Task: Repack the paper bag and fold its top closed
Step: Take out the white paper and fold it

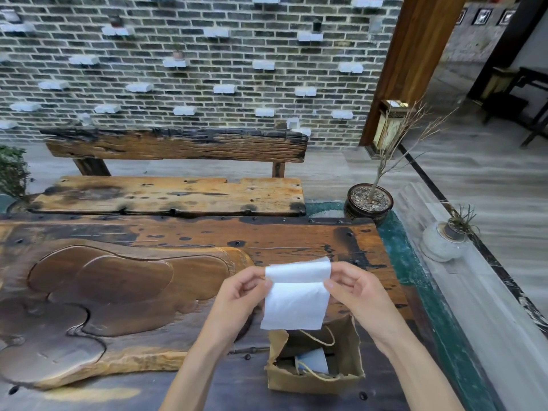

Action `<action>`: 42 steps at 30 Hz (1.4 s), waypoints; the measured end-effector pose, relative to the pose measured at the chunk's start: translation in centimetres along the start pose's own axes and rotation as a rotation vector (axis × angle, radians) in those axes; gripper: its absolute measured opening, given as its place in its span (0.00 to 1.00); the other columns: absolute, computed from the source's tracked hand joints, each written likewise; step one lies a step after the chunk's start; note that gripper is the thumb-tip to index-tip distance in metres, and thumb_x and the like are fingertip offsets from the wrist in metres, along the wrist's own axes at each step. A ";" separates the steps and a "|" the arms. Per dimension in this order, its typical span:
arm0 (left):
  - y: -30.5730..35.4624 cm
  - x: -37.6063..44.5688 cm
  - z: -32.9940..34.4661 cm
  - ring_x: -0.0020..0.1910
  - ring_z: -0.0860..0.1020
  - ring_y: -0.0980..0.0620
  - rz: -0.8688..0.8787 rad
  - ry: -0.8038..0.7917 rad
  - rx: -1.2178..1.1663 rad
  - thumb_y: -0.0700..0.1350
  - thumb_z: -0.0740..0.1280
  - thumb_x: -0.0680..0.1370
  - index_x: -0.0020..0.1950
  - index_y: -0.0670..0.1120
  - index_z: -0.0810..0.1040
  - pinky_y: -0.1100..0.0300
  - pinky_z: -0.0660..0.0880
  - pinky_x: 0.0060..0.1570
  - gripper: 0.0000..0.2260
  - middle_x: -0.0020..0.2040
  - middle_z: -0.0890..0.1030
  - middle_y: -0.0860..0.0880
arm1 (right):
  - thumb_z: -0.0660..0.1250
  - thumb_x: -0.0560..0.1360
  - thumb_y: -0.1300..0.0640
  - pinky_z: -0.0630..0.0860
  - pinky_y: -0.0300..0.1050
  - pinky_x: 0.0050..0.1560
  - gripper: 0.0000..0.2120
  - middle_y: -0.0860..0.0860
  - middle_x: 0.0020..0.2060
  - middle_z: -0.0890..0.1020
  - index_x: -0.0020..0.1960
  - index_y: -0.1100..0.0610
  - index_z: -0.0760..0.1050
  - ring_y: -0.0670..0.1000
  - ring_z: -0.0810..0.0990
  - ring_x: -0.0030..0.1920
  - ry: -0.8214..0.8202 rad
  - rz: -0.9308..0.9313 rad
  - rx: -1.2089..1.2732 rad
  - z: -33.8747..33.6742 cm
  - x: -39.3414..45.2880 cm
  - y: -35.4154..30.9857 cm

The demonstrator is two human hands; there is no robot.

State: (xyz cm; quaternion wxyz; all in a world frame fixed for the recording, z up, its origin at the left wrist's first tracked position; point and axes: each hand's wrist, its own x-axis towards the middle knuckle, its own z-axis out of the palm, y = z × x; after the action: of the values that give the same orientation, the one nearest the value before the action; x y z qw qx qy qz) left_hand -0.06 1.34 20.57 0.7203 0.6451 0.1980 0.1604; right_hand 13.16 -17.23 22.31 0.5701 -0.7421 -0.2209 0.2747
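Observation:
A brown paper bag stands open near the table's front edge, its top rim ragged and its string handles hanging inside. A pale blue-white item lies inside it. Above the bag I hold a white paper napkin, folded over at its top. My left hand pinches the napkin's upper left corner. My right hand pinches its upper right edge. The napkin's lower edge hangs just over the bag's opening.
The dark wooden table carries a large carved wooden tea tray on the left. A rough wooden bench stands beyond it. A potted bare tree and a small white pot sit at the right.

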 end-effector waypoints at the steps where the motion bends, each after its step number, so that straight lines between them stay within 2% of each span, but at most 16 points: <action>1: 0.1 0.0 0.0 0.46 0.81 0.41 0.005 -0.008 0.012 0.35 0.65 0.79 0.52 0.43 0.83 0.47 0.76 0.49 0.09 0.49 0.85 0.36 | 0.67 0.79 0.61 0.81 0.41 0.48 0.11 0.43 0.51 0.86 0.55 0.48 0.82 0.42 0.84 0.53 0.005 -0.013 -0.003 0.1 -0.2 -0.1; 6: 0.2 -0.3 0.0 0.47 0.83 0.45 0.024 -0.029 0.075 0.34 0.64 0.79 0.49 0.43 0.86 0.51 0.78 0.49 0.11 0.48 0.87 0.45 | 0.63 0.79 0.68 0.79 0.34 0.35 0.17 0.44 0.46 0.87 0.46 0.51 0.86 0.43 0.85 0.45 0.057 -0.018 -0.039 0.6 -1.0 0.2; 9: -0.1 -0.7 0.2 0.37 0.78 0.55 0.025 -0.001 0.098 0.31 0.63 0.78 0.41 0.45 0.85 0.63 0.72 0.39 0.15 0.38 0.84 0.51 | 0.59 0.79 0.70 0.78 0.33 0.34 0.20 0.49 0.47 0.86 0.43 0.54 0.86 0.44 0.84 0.46 0.098 -0.026 -0.040 0.6 -1.4 0.3; 10: -0.3 -0.8 0.2 0.37 0.75 0.56 0.016 0.015 0.103 0.31 0.61 0.78 0.39 0.45 0.84 0.63 0.69 0.38 0.16 0.36 0.81 0.51 | 0.58 0.80 0.69 0.78 0.33 0.35 0.20 0.50 0.47 0.85 0.43 0.55 0.85 0.44 0.83 0.45 0.119 -0.016 -0.021 0.6 -1.5 0.3; 13: -0.6 -1.1 0.4 0.38 0.70 0.47 0.016 0.022 0.108 0.32 0.60 0.79 0.40 0.45 0.84 0.54 0.63 0.40 0.16 0.40 0.78 0.38 | 0.59 0.83 0.60 0.79 0.47 0.44 0.15 0.52 0.45 0.86 0.48 0.48 0.82 0.53 0.83 0.48 0.145 0.045 0.078 0.6 -1.3 0.4; 15: -0.5 -1.3 0.5 0.38 0.70 0.47 0.022 0.025 0.109 0.31 0.59 0.78 0.39 0.45 0.84 0.54 0.63 0.39 0.17 0.38 0.79 0.42 | 0.63 0.80 0.51 0.81 0.54 0.53 0.08 0.52 0.48 0.86 0.54 0.44 0.80 0.55 0.84 0.51 0.118 0.092 0.119 0.6 -1.2 0.3; 17: -0.1 -1.4 0.7 0.39 0.71 0.47 0.022 0.011 0.100 0.30 0.59 0.78 0.39 0.44 0.84 0.54 0.63 0.40 0.17 0.40 0.79 0.41 | 0.66 0.78 0.46 0.82 0.48 0.53 0.10 0.48 0.50 0.86 0.56 0.45 0.81 0.49 0.84 0.51 0.091 0.110 0.091 0.7 -1.1 0.1; 20: 0.3 -1.7 0.9 0.40 0.72 0.47 0.023 0.015 0.121 0.30 0.58 0.78 0.39 0.44 0.83 0.53 0.64 0.41 0.18 0.45 0.81 0.40 | 0.69 0.77 0.53 0.79 0.32 0.35 0.06 0.48 0.48 0.86 0.52 0.51 0.84 0.39 0.84 0.43 0.043 0.101 -0.009 1.1 -1.3 -0.6; 22: 0.5 -1.8 0.8 0.40 0.73 0.48 0.021 0.027 0.136 0.30 0.58 0.78 0.38 0.44 0.83 0.54 0.64 0.41 0.18 0.45 0.82 0.43 | 0.68 0.78 0.57 0.76 0.28 0.31 0.05 0.50 0.45 0.86 0.49 0.54 0.84 0.37 0.83 0.40 0.050 0.097 -0.091 1.2 -1.3 -0.7; 26: 0.7 -2.4 0.8 0.37 0.74 0.56 0.026 0.040 0.151 0.32 0.58 0.79 0.40 0.45 0.82 0.59 0.66 0.36 0.17 0.38 0.80 0.53 | 0.67 0.78 0.56 0.77 0.33 0.38 0.06 0.46 0.43 0.86 0.47 0.51 0.83 0.41 0.83 0.44 0.065 0.073 -0.143 1.4 -1.6 -0.7; 28: 0.4 -2.6 1.0 0.36 0.73 0.56 0.016 0.051 0.151 0.32 0.58 0.80 0.40 0.45 0.81 0.60 0.65 0.34 0.16 0.36 0.78 0.56 | 0.67 0.78 0.56 0.77 0.32 0.38 0.05 0.44 0.43 0.86 0.47 0.50 0.82 0.40 0.83 0.44 0.061 0.056 -0.132 1.7 -1.8 -0.7; 31: 0.2 -2.9 1.5 0.38 0.74 0.50 -0.006 0.083 0.036 0.33 0.56 0.80 0.41 0.42 0.80 0.56 0.67 0.35 0.15 0.38 0.79 0.53 | 0.68 0.78 0.57 0.76 0.33 0.42 0.04 0.46 0.42 0.86 0.50 0.50 0.81 0.40 0.83 0.44 0.095 0.027 -0.067 2.2 -2.3 -0.5; 33: 0.6 -3.0 1.9 0.36 0.77 0.51 -0.041 0.131 -0.174 0.35 0.55 0.82 0.47 0.42 0.78 0.60 0.72 0.32 0.13 0.38 0.80 0.48 | 0.69 0.77 0.58 0.75 0.34 0.45 0.05 0.46 0.42 0.86 0.50 0.49 0.81 0.40 0.83 0.44 0.143 0.004 -0.054 2.3 -2.5 -0.4; 36: 0.1 -3.1 2.2 0.38 0.79 0.47 -0.083 0.143 -0.335 0.46 0.59 0.82 0.56 0.45 0.75 0.56 0.76 0.36 0.08 0.41 0.81 0.42 | 0.69 0.77 0.60 0.76 0.34 0.44 0.06 0.48 0.40 0.86 0.48 0.50 0.81 0.43 0.83 0.43 0.192 -0.045 -0.001 2.1 -2.9 -0.3; 39: -0.5 -3.4 2.4 0.40 0.78 0.51 -0.124 0.076 -0.190 0.57 0.69 0.72 0.53 0.48 0.79 0.55 0.74 0.37 0.16 0.42 0.81 0.48 | 0.70 0.76 0.61 0.77 0.36 0.45 0.05 0.51 0.40 0.86 0.48 0.51 0.82 0.48 0.83 0.44 0.182 -0.091 0.019 2.2 -3.2 -0.4; 42: -0.6 -4.0 3.1 0.38 0.79 0.51 -0.169 0.049 -0.107 0.53 0.69 0.73 0.47 0.44 0.81 0.53 0.73 0.35 0.12 0.38 0.81 0.50 | 0.70 0.76 0.61 0.77 0.36 0.45 0.06 0.49 0.42 0.86 0.48 0.51 0.82 0.47 0.83 0.44 0.169 -0.125 0.014 2.5 -3.4 -0.2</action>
State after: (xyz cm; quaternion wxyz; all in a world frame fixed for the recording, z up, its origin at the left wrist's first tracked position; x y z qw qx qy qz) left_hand -1.98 -3.39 20.52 0.7597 0.5825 0.2604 0.1253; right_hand 8.95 -17.57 22.57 0.6078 -0.7435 -0.2159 0.1767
